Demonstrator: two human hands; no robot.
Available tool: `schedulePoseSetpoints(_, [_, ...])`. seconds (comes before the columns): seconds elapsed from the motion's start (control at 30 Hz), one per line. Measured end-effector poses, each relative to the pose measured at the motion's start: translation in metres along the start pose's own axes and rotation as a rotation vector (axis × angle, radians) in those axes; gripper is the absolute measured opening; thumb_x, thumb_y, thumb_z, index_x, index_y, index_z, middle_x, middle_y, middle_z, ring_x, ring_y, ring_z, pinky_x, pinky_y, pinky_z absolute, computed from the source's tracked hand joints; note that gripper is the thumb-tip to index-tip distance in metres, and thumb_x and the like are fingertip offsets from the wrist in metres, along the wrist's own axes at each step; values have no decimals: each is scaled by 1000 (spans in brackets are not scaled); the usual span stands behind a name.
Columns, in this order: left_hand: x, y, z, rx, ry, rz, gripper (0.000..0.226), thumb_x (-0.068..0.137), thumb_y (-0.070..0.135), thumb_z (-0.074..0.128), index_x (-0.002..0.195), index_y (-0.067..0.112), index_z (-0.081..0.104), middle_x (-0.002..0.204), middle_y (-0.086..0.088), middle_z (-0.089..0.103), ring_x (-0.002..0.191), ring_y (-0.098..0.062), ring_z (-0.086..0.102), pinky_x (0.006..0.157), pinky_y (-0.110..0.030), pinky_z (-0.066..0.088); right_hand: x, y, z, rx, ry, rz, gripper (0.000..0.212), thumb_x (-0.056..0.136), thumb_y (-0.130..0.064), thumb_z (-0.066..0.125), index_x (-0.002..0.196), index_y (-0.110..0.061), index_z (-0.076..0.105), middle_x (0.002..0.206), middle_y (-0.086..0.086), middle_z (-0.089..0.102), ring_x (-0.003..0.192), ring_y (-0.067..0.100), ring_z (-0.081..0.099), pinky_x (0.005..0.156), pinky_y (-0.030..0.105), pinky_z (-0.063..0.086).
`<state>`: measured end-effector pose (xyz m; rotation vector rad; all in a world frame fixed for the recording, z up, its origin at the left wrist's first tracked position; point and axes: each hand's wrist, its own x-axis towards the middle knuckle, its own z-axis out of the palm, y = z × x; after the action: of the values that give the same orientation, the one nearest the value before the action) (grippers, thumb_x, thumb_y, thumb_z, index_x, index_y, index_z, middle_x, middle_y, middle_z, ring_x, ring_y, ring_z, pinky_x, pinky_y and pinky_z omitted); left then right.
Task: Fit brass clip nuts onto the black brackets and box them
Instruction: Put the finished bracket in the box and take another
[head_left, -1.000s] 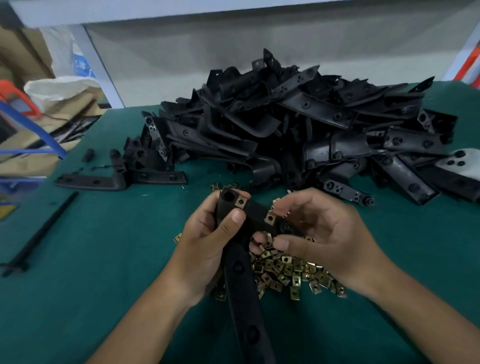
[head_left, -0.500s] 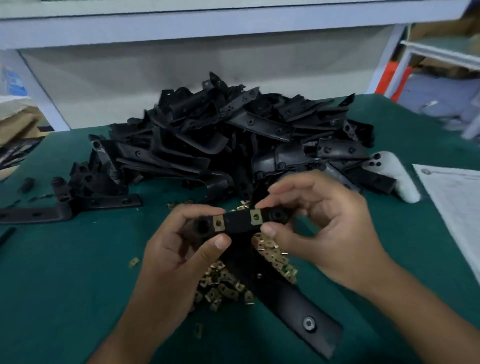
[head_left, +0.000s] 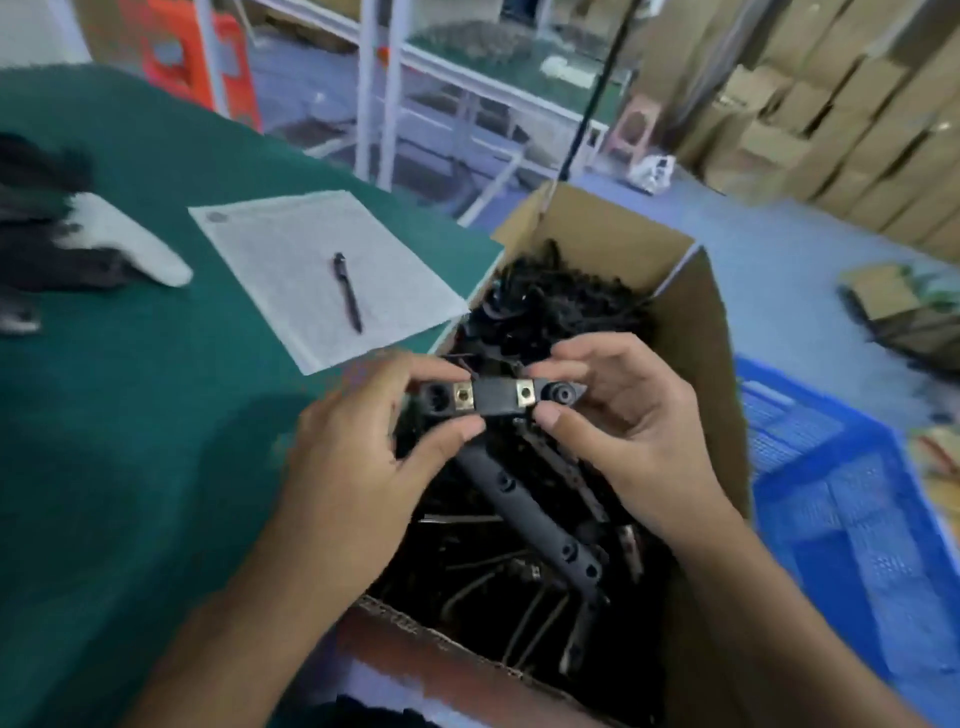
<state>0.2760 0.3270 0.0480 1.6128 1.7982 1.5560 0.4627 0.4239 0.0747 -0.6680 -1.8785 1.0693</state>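
Stacked cardboard cartons (head_left: 852, 104) line the far wall of the workshop, and a blue plastic crate (head_left: 852, 499) sits on the floor to our right. Beside the green table (head_left: 130, 415) stands an open cardboard box (head_left: 696, 332), already heaped with black brackets (head_left: 561, 296). We hold one black bracket (head_left: 501, 397) level above that box, its long arm angling down toward us into the pile. Two brass clip nuts sit on its short top bar: the left clip nut (head_left: 463, 395) and the right clip nut (head_left: 527, 391), with bare black plastic between them. Our left hand (head_left: 358, 457) pinches the bar's left end, forefinger on top and thumb beneath. Our right hand (head_left: 628, 431) pinches the right end the same way, its other fingers loosely curled. On the table lie a sheet of paper (head_left: 291, 260) with a pen (head_left: 347, 291) across it, and a white part (head_left: 124, 239) against more dark brackets at the left edge, too blurred to describe further
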Motion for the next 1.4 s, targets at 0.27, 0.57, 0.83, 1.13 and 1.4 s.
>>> schedulePoseSetpoints(0.27, [-7,-19,37,202,-147,15,35,91,54,62,123,42,52,120,25,55,115,-2,50,97,-27,41,-32,72,-60,-419,34,278,30,79,-34,77,106,-40,68,111,-15,71,108,2,65,89,25,54])
schedulePoseSetpoints(0.57, [-91,-52,-181,482,378,-272,40,102,65,31,94,38,61,94,22,62,93,2,58,85,-24,43,43,59,164,-287,-488,-53,12,88,-32,73,86,-43,69,94,-20,72,86,-4,67,74,7,48])
schedulePoseSetpoints(0.83, [-192,-94,-295,712,897,-467,44,102,50,27,73,37,57,74,16,60,81,1,56,70,-33,40,79,-14,350,-270,-842,-473,20,98,-48,58,116,-49,52,116,-33,52,115,-9,47,95,14,39])
schedulePoseSetpoints(1.13, [-200,-116,-297,662,969,-451,45,103,50,27,72,36,57,78,15,62,79,-6,59,78,-32,43,108,-8,407,-599,-524,-768,32,98,-36,62,125,-20,68,113,-3,63,102,22,61,88,40,45])
schedulePoseSetpoints(1.4, [-199,-114,-296,694,1015,-415,41,102,45,28,75,34,57,76,14,59,80,-5,56,76,-33,43,119,-59,366,69,-122,-402,24,105,-36,45,94,-20,60,82,-5,58,74,13,49,71,12,40])
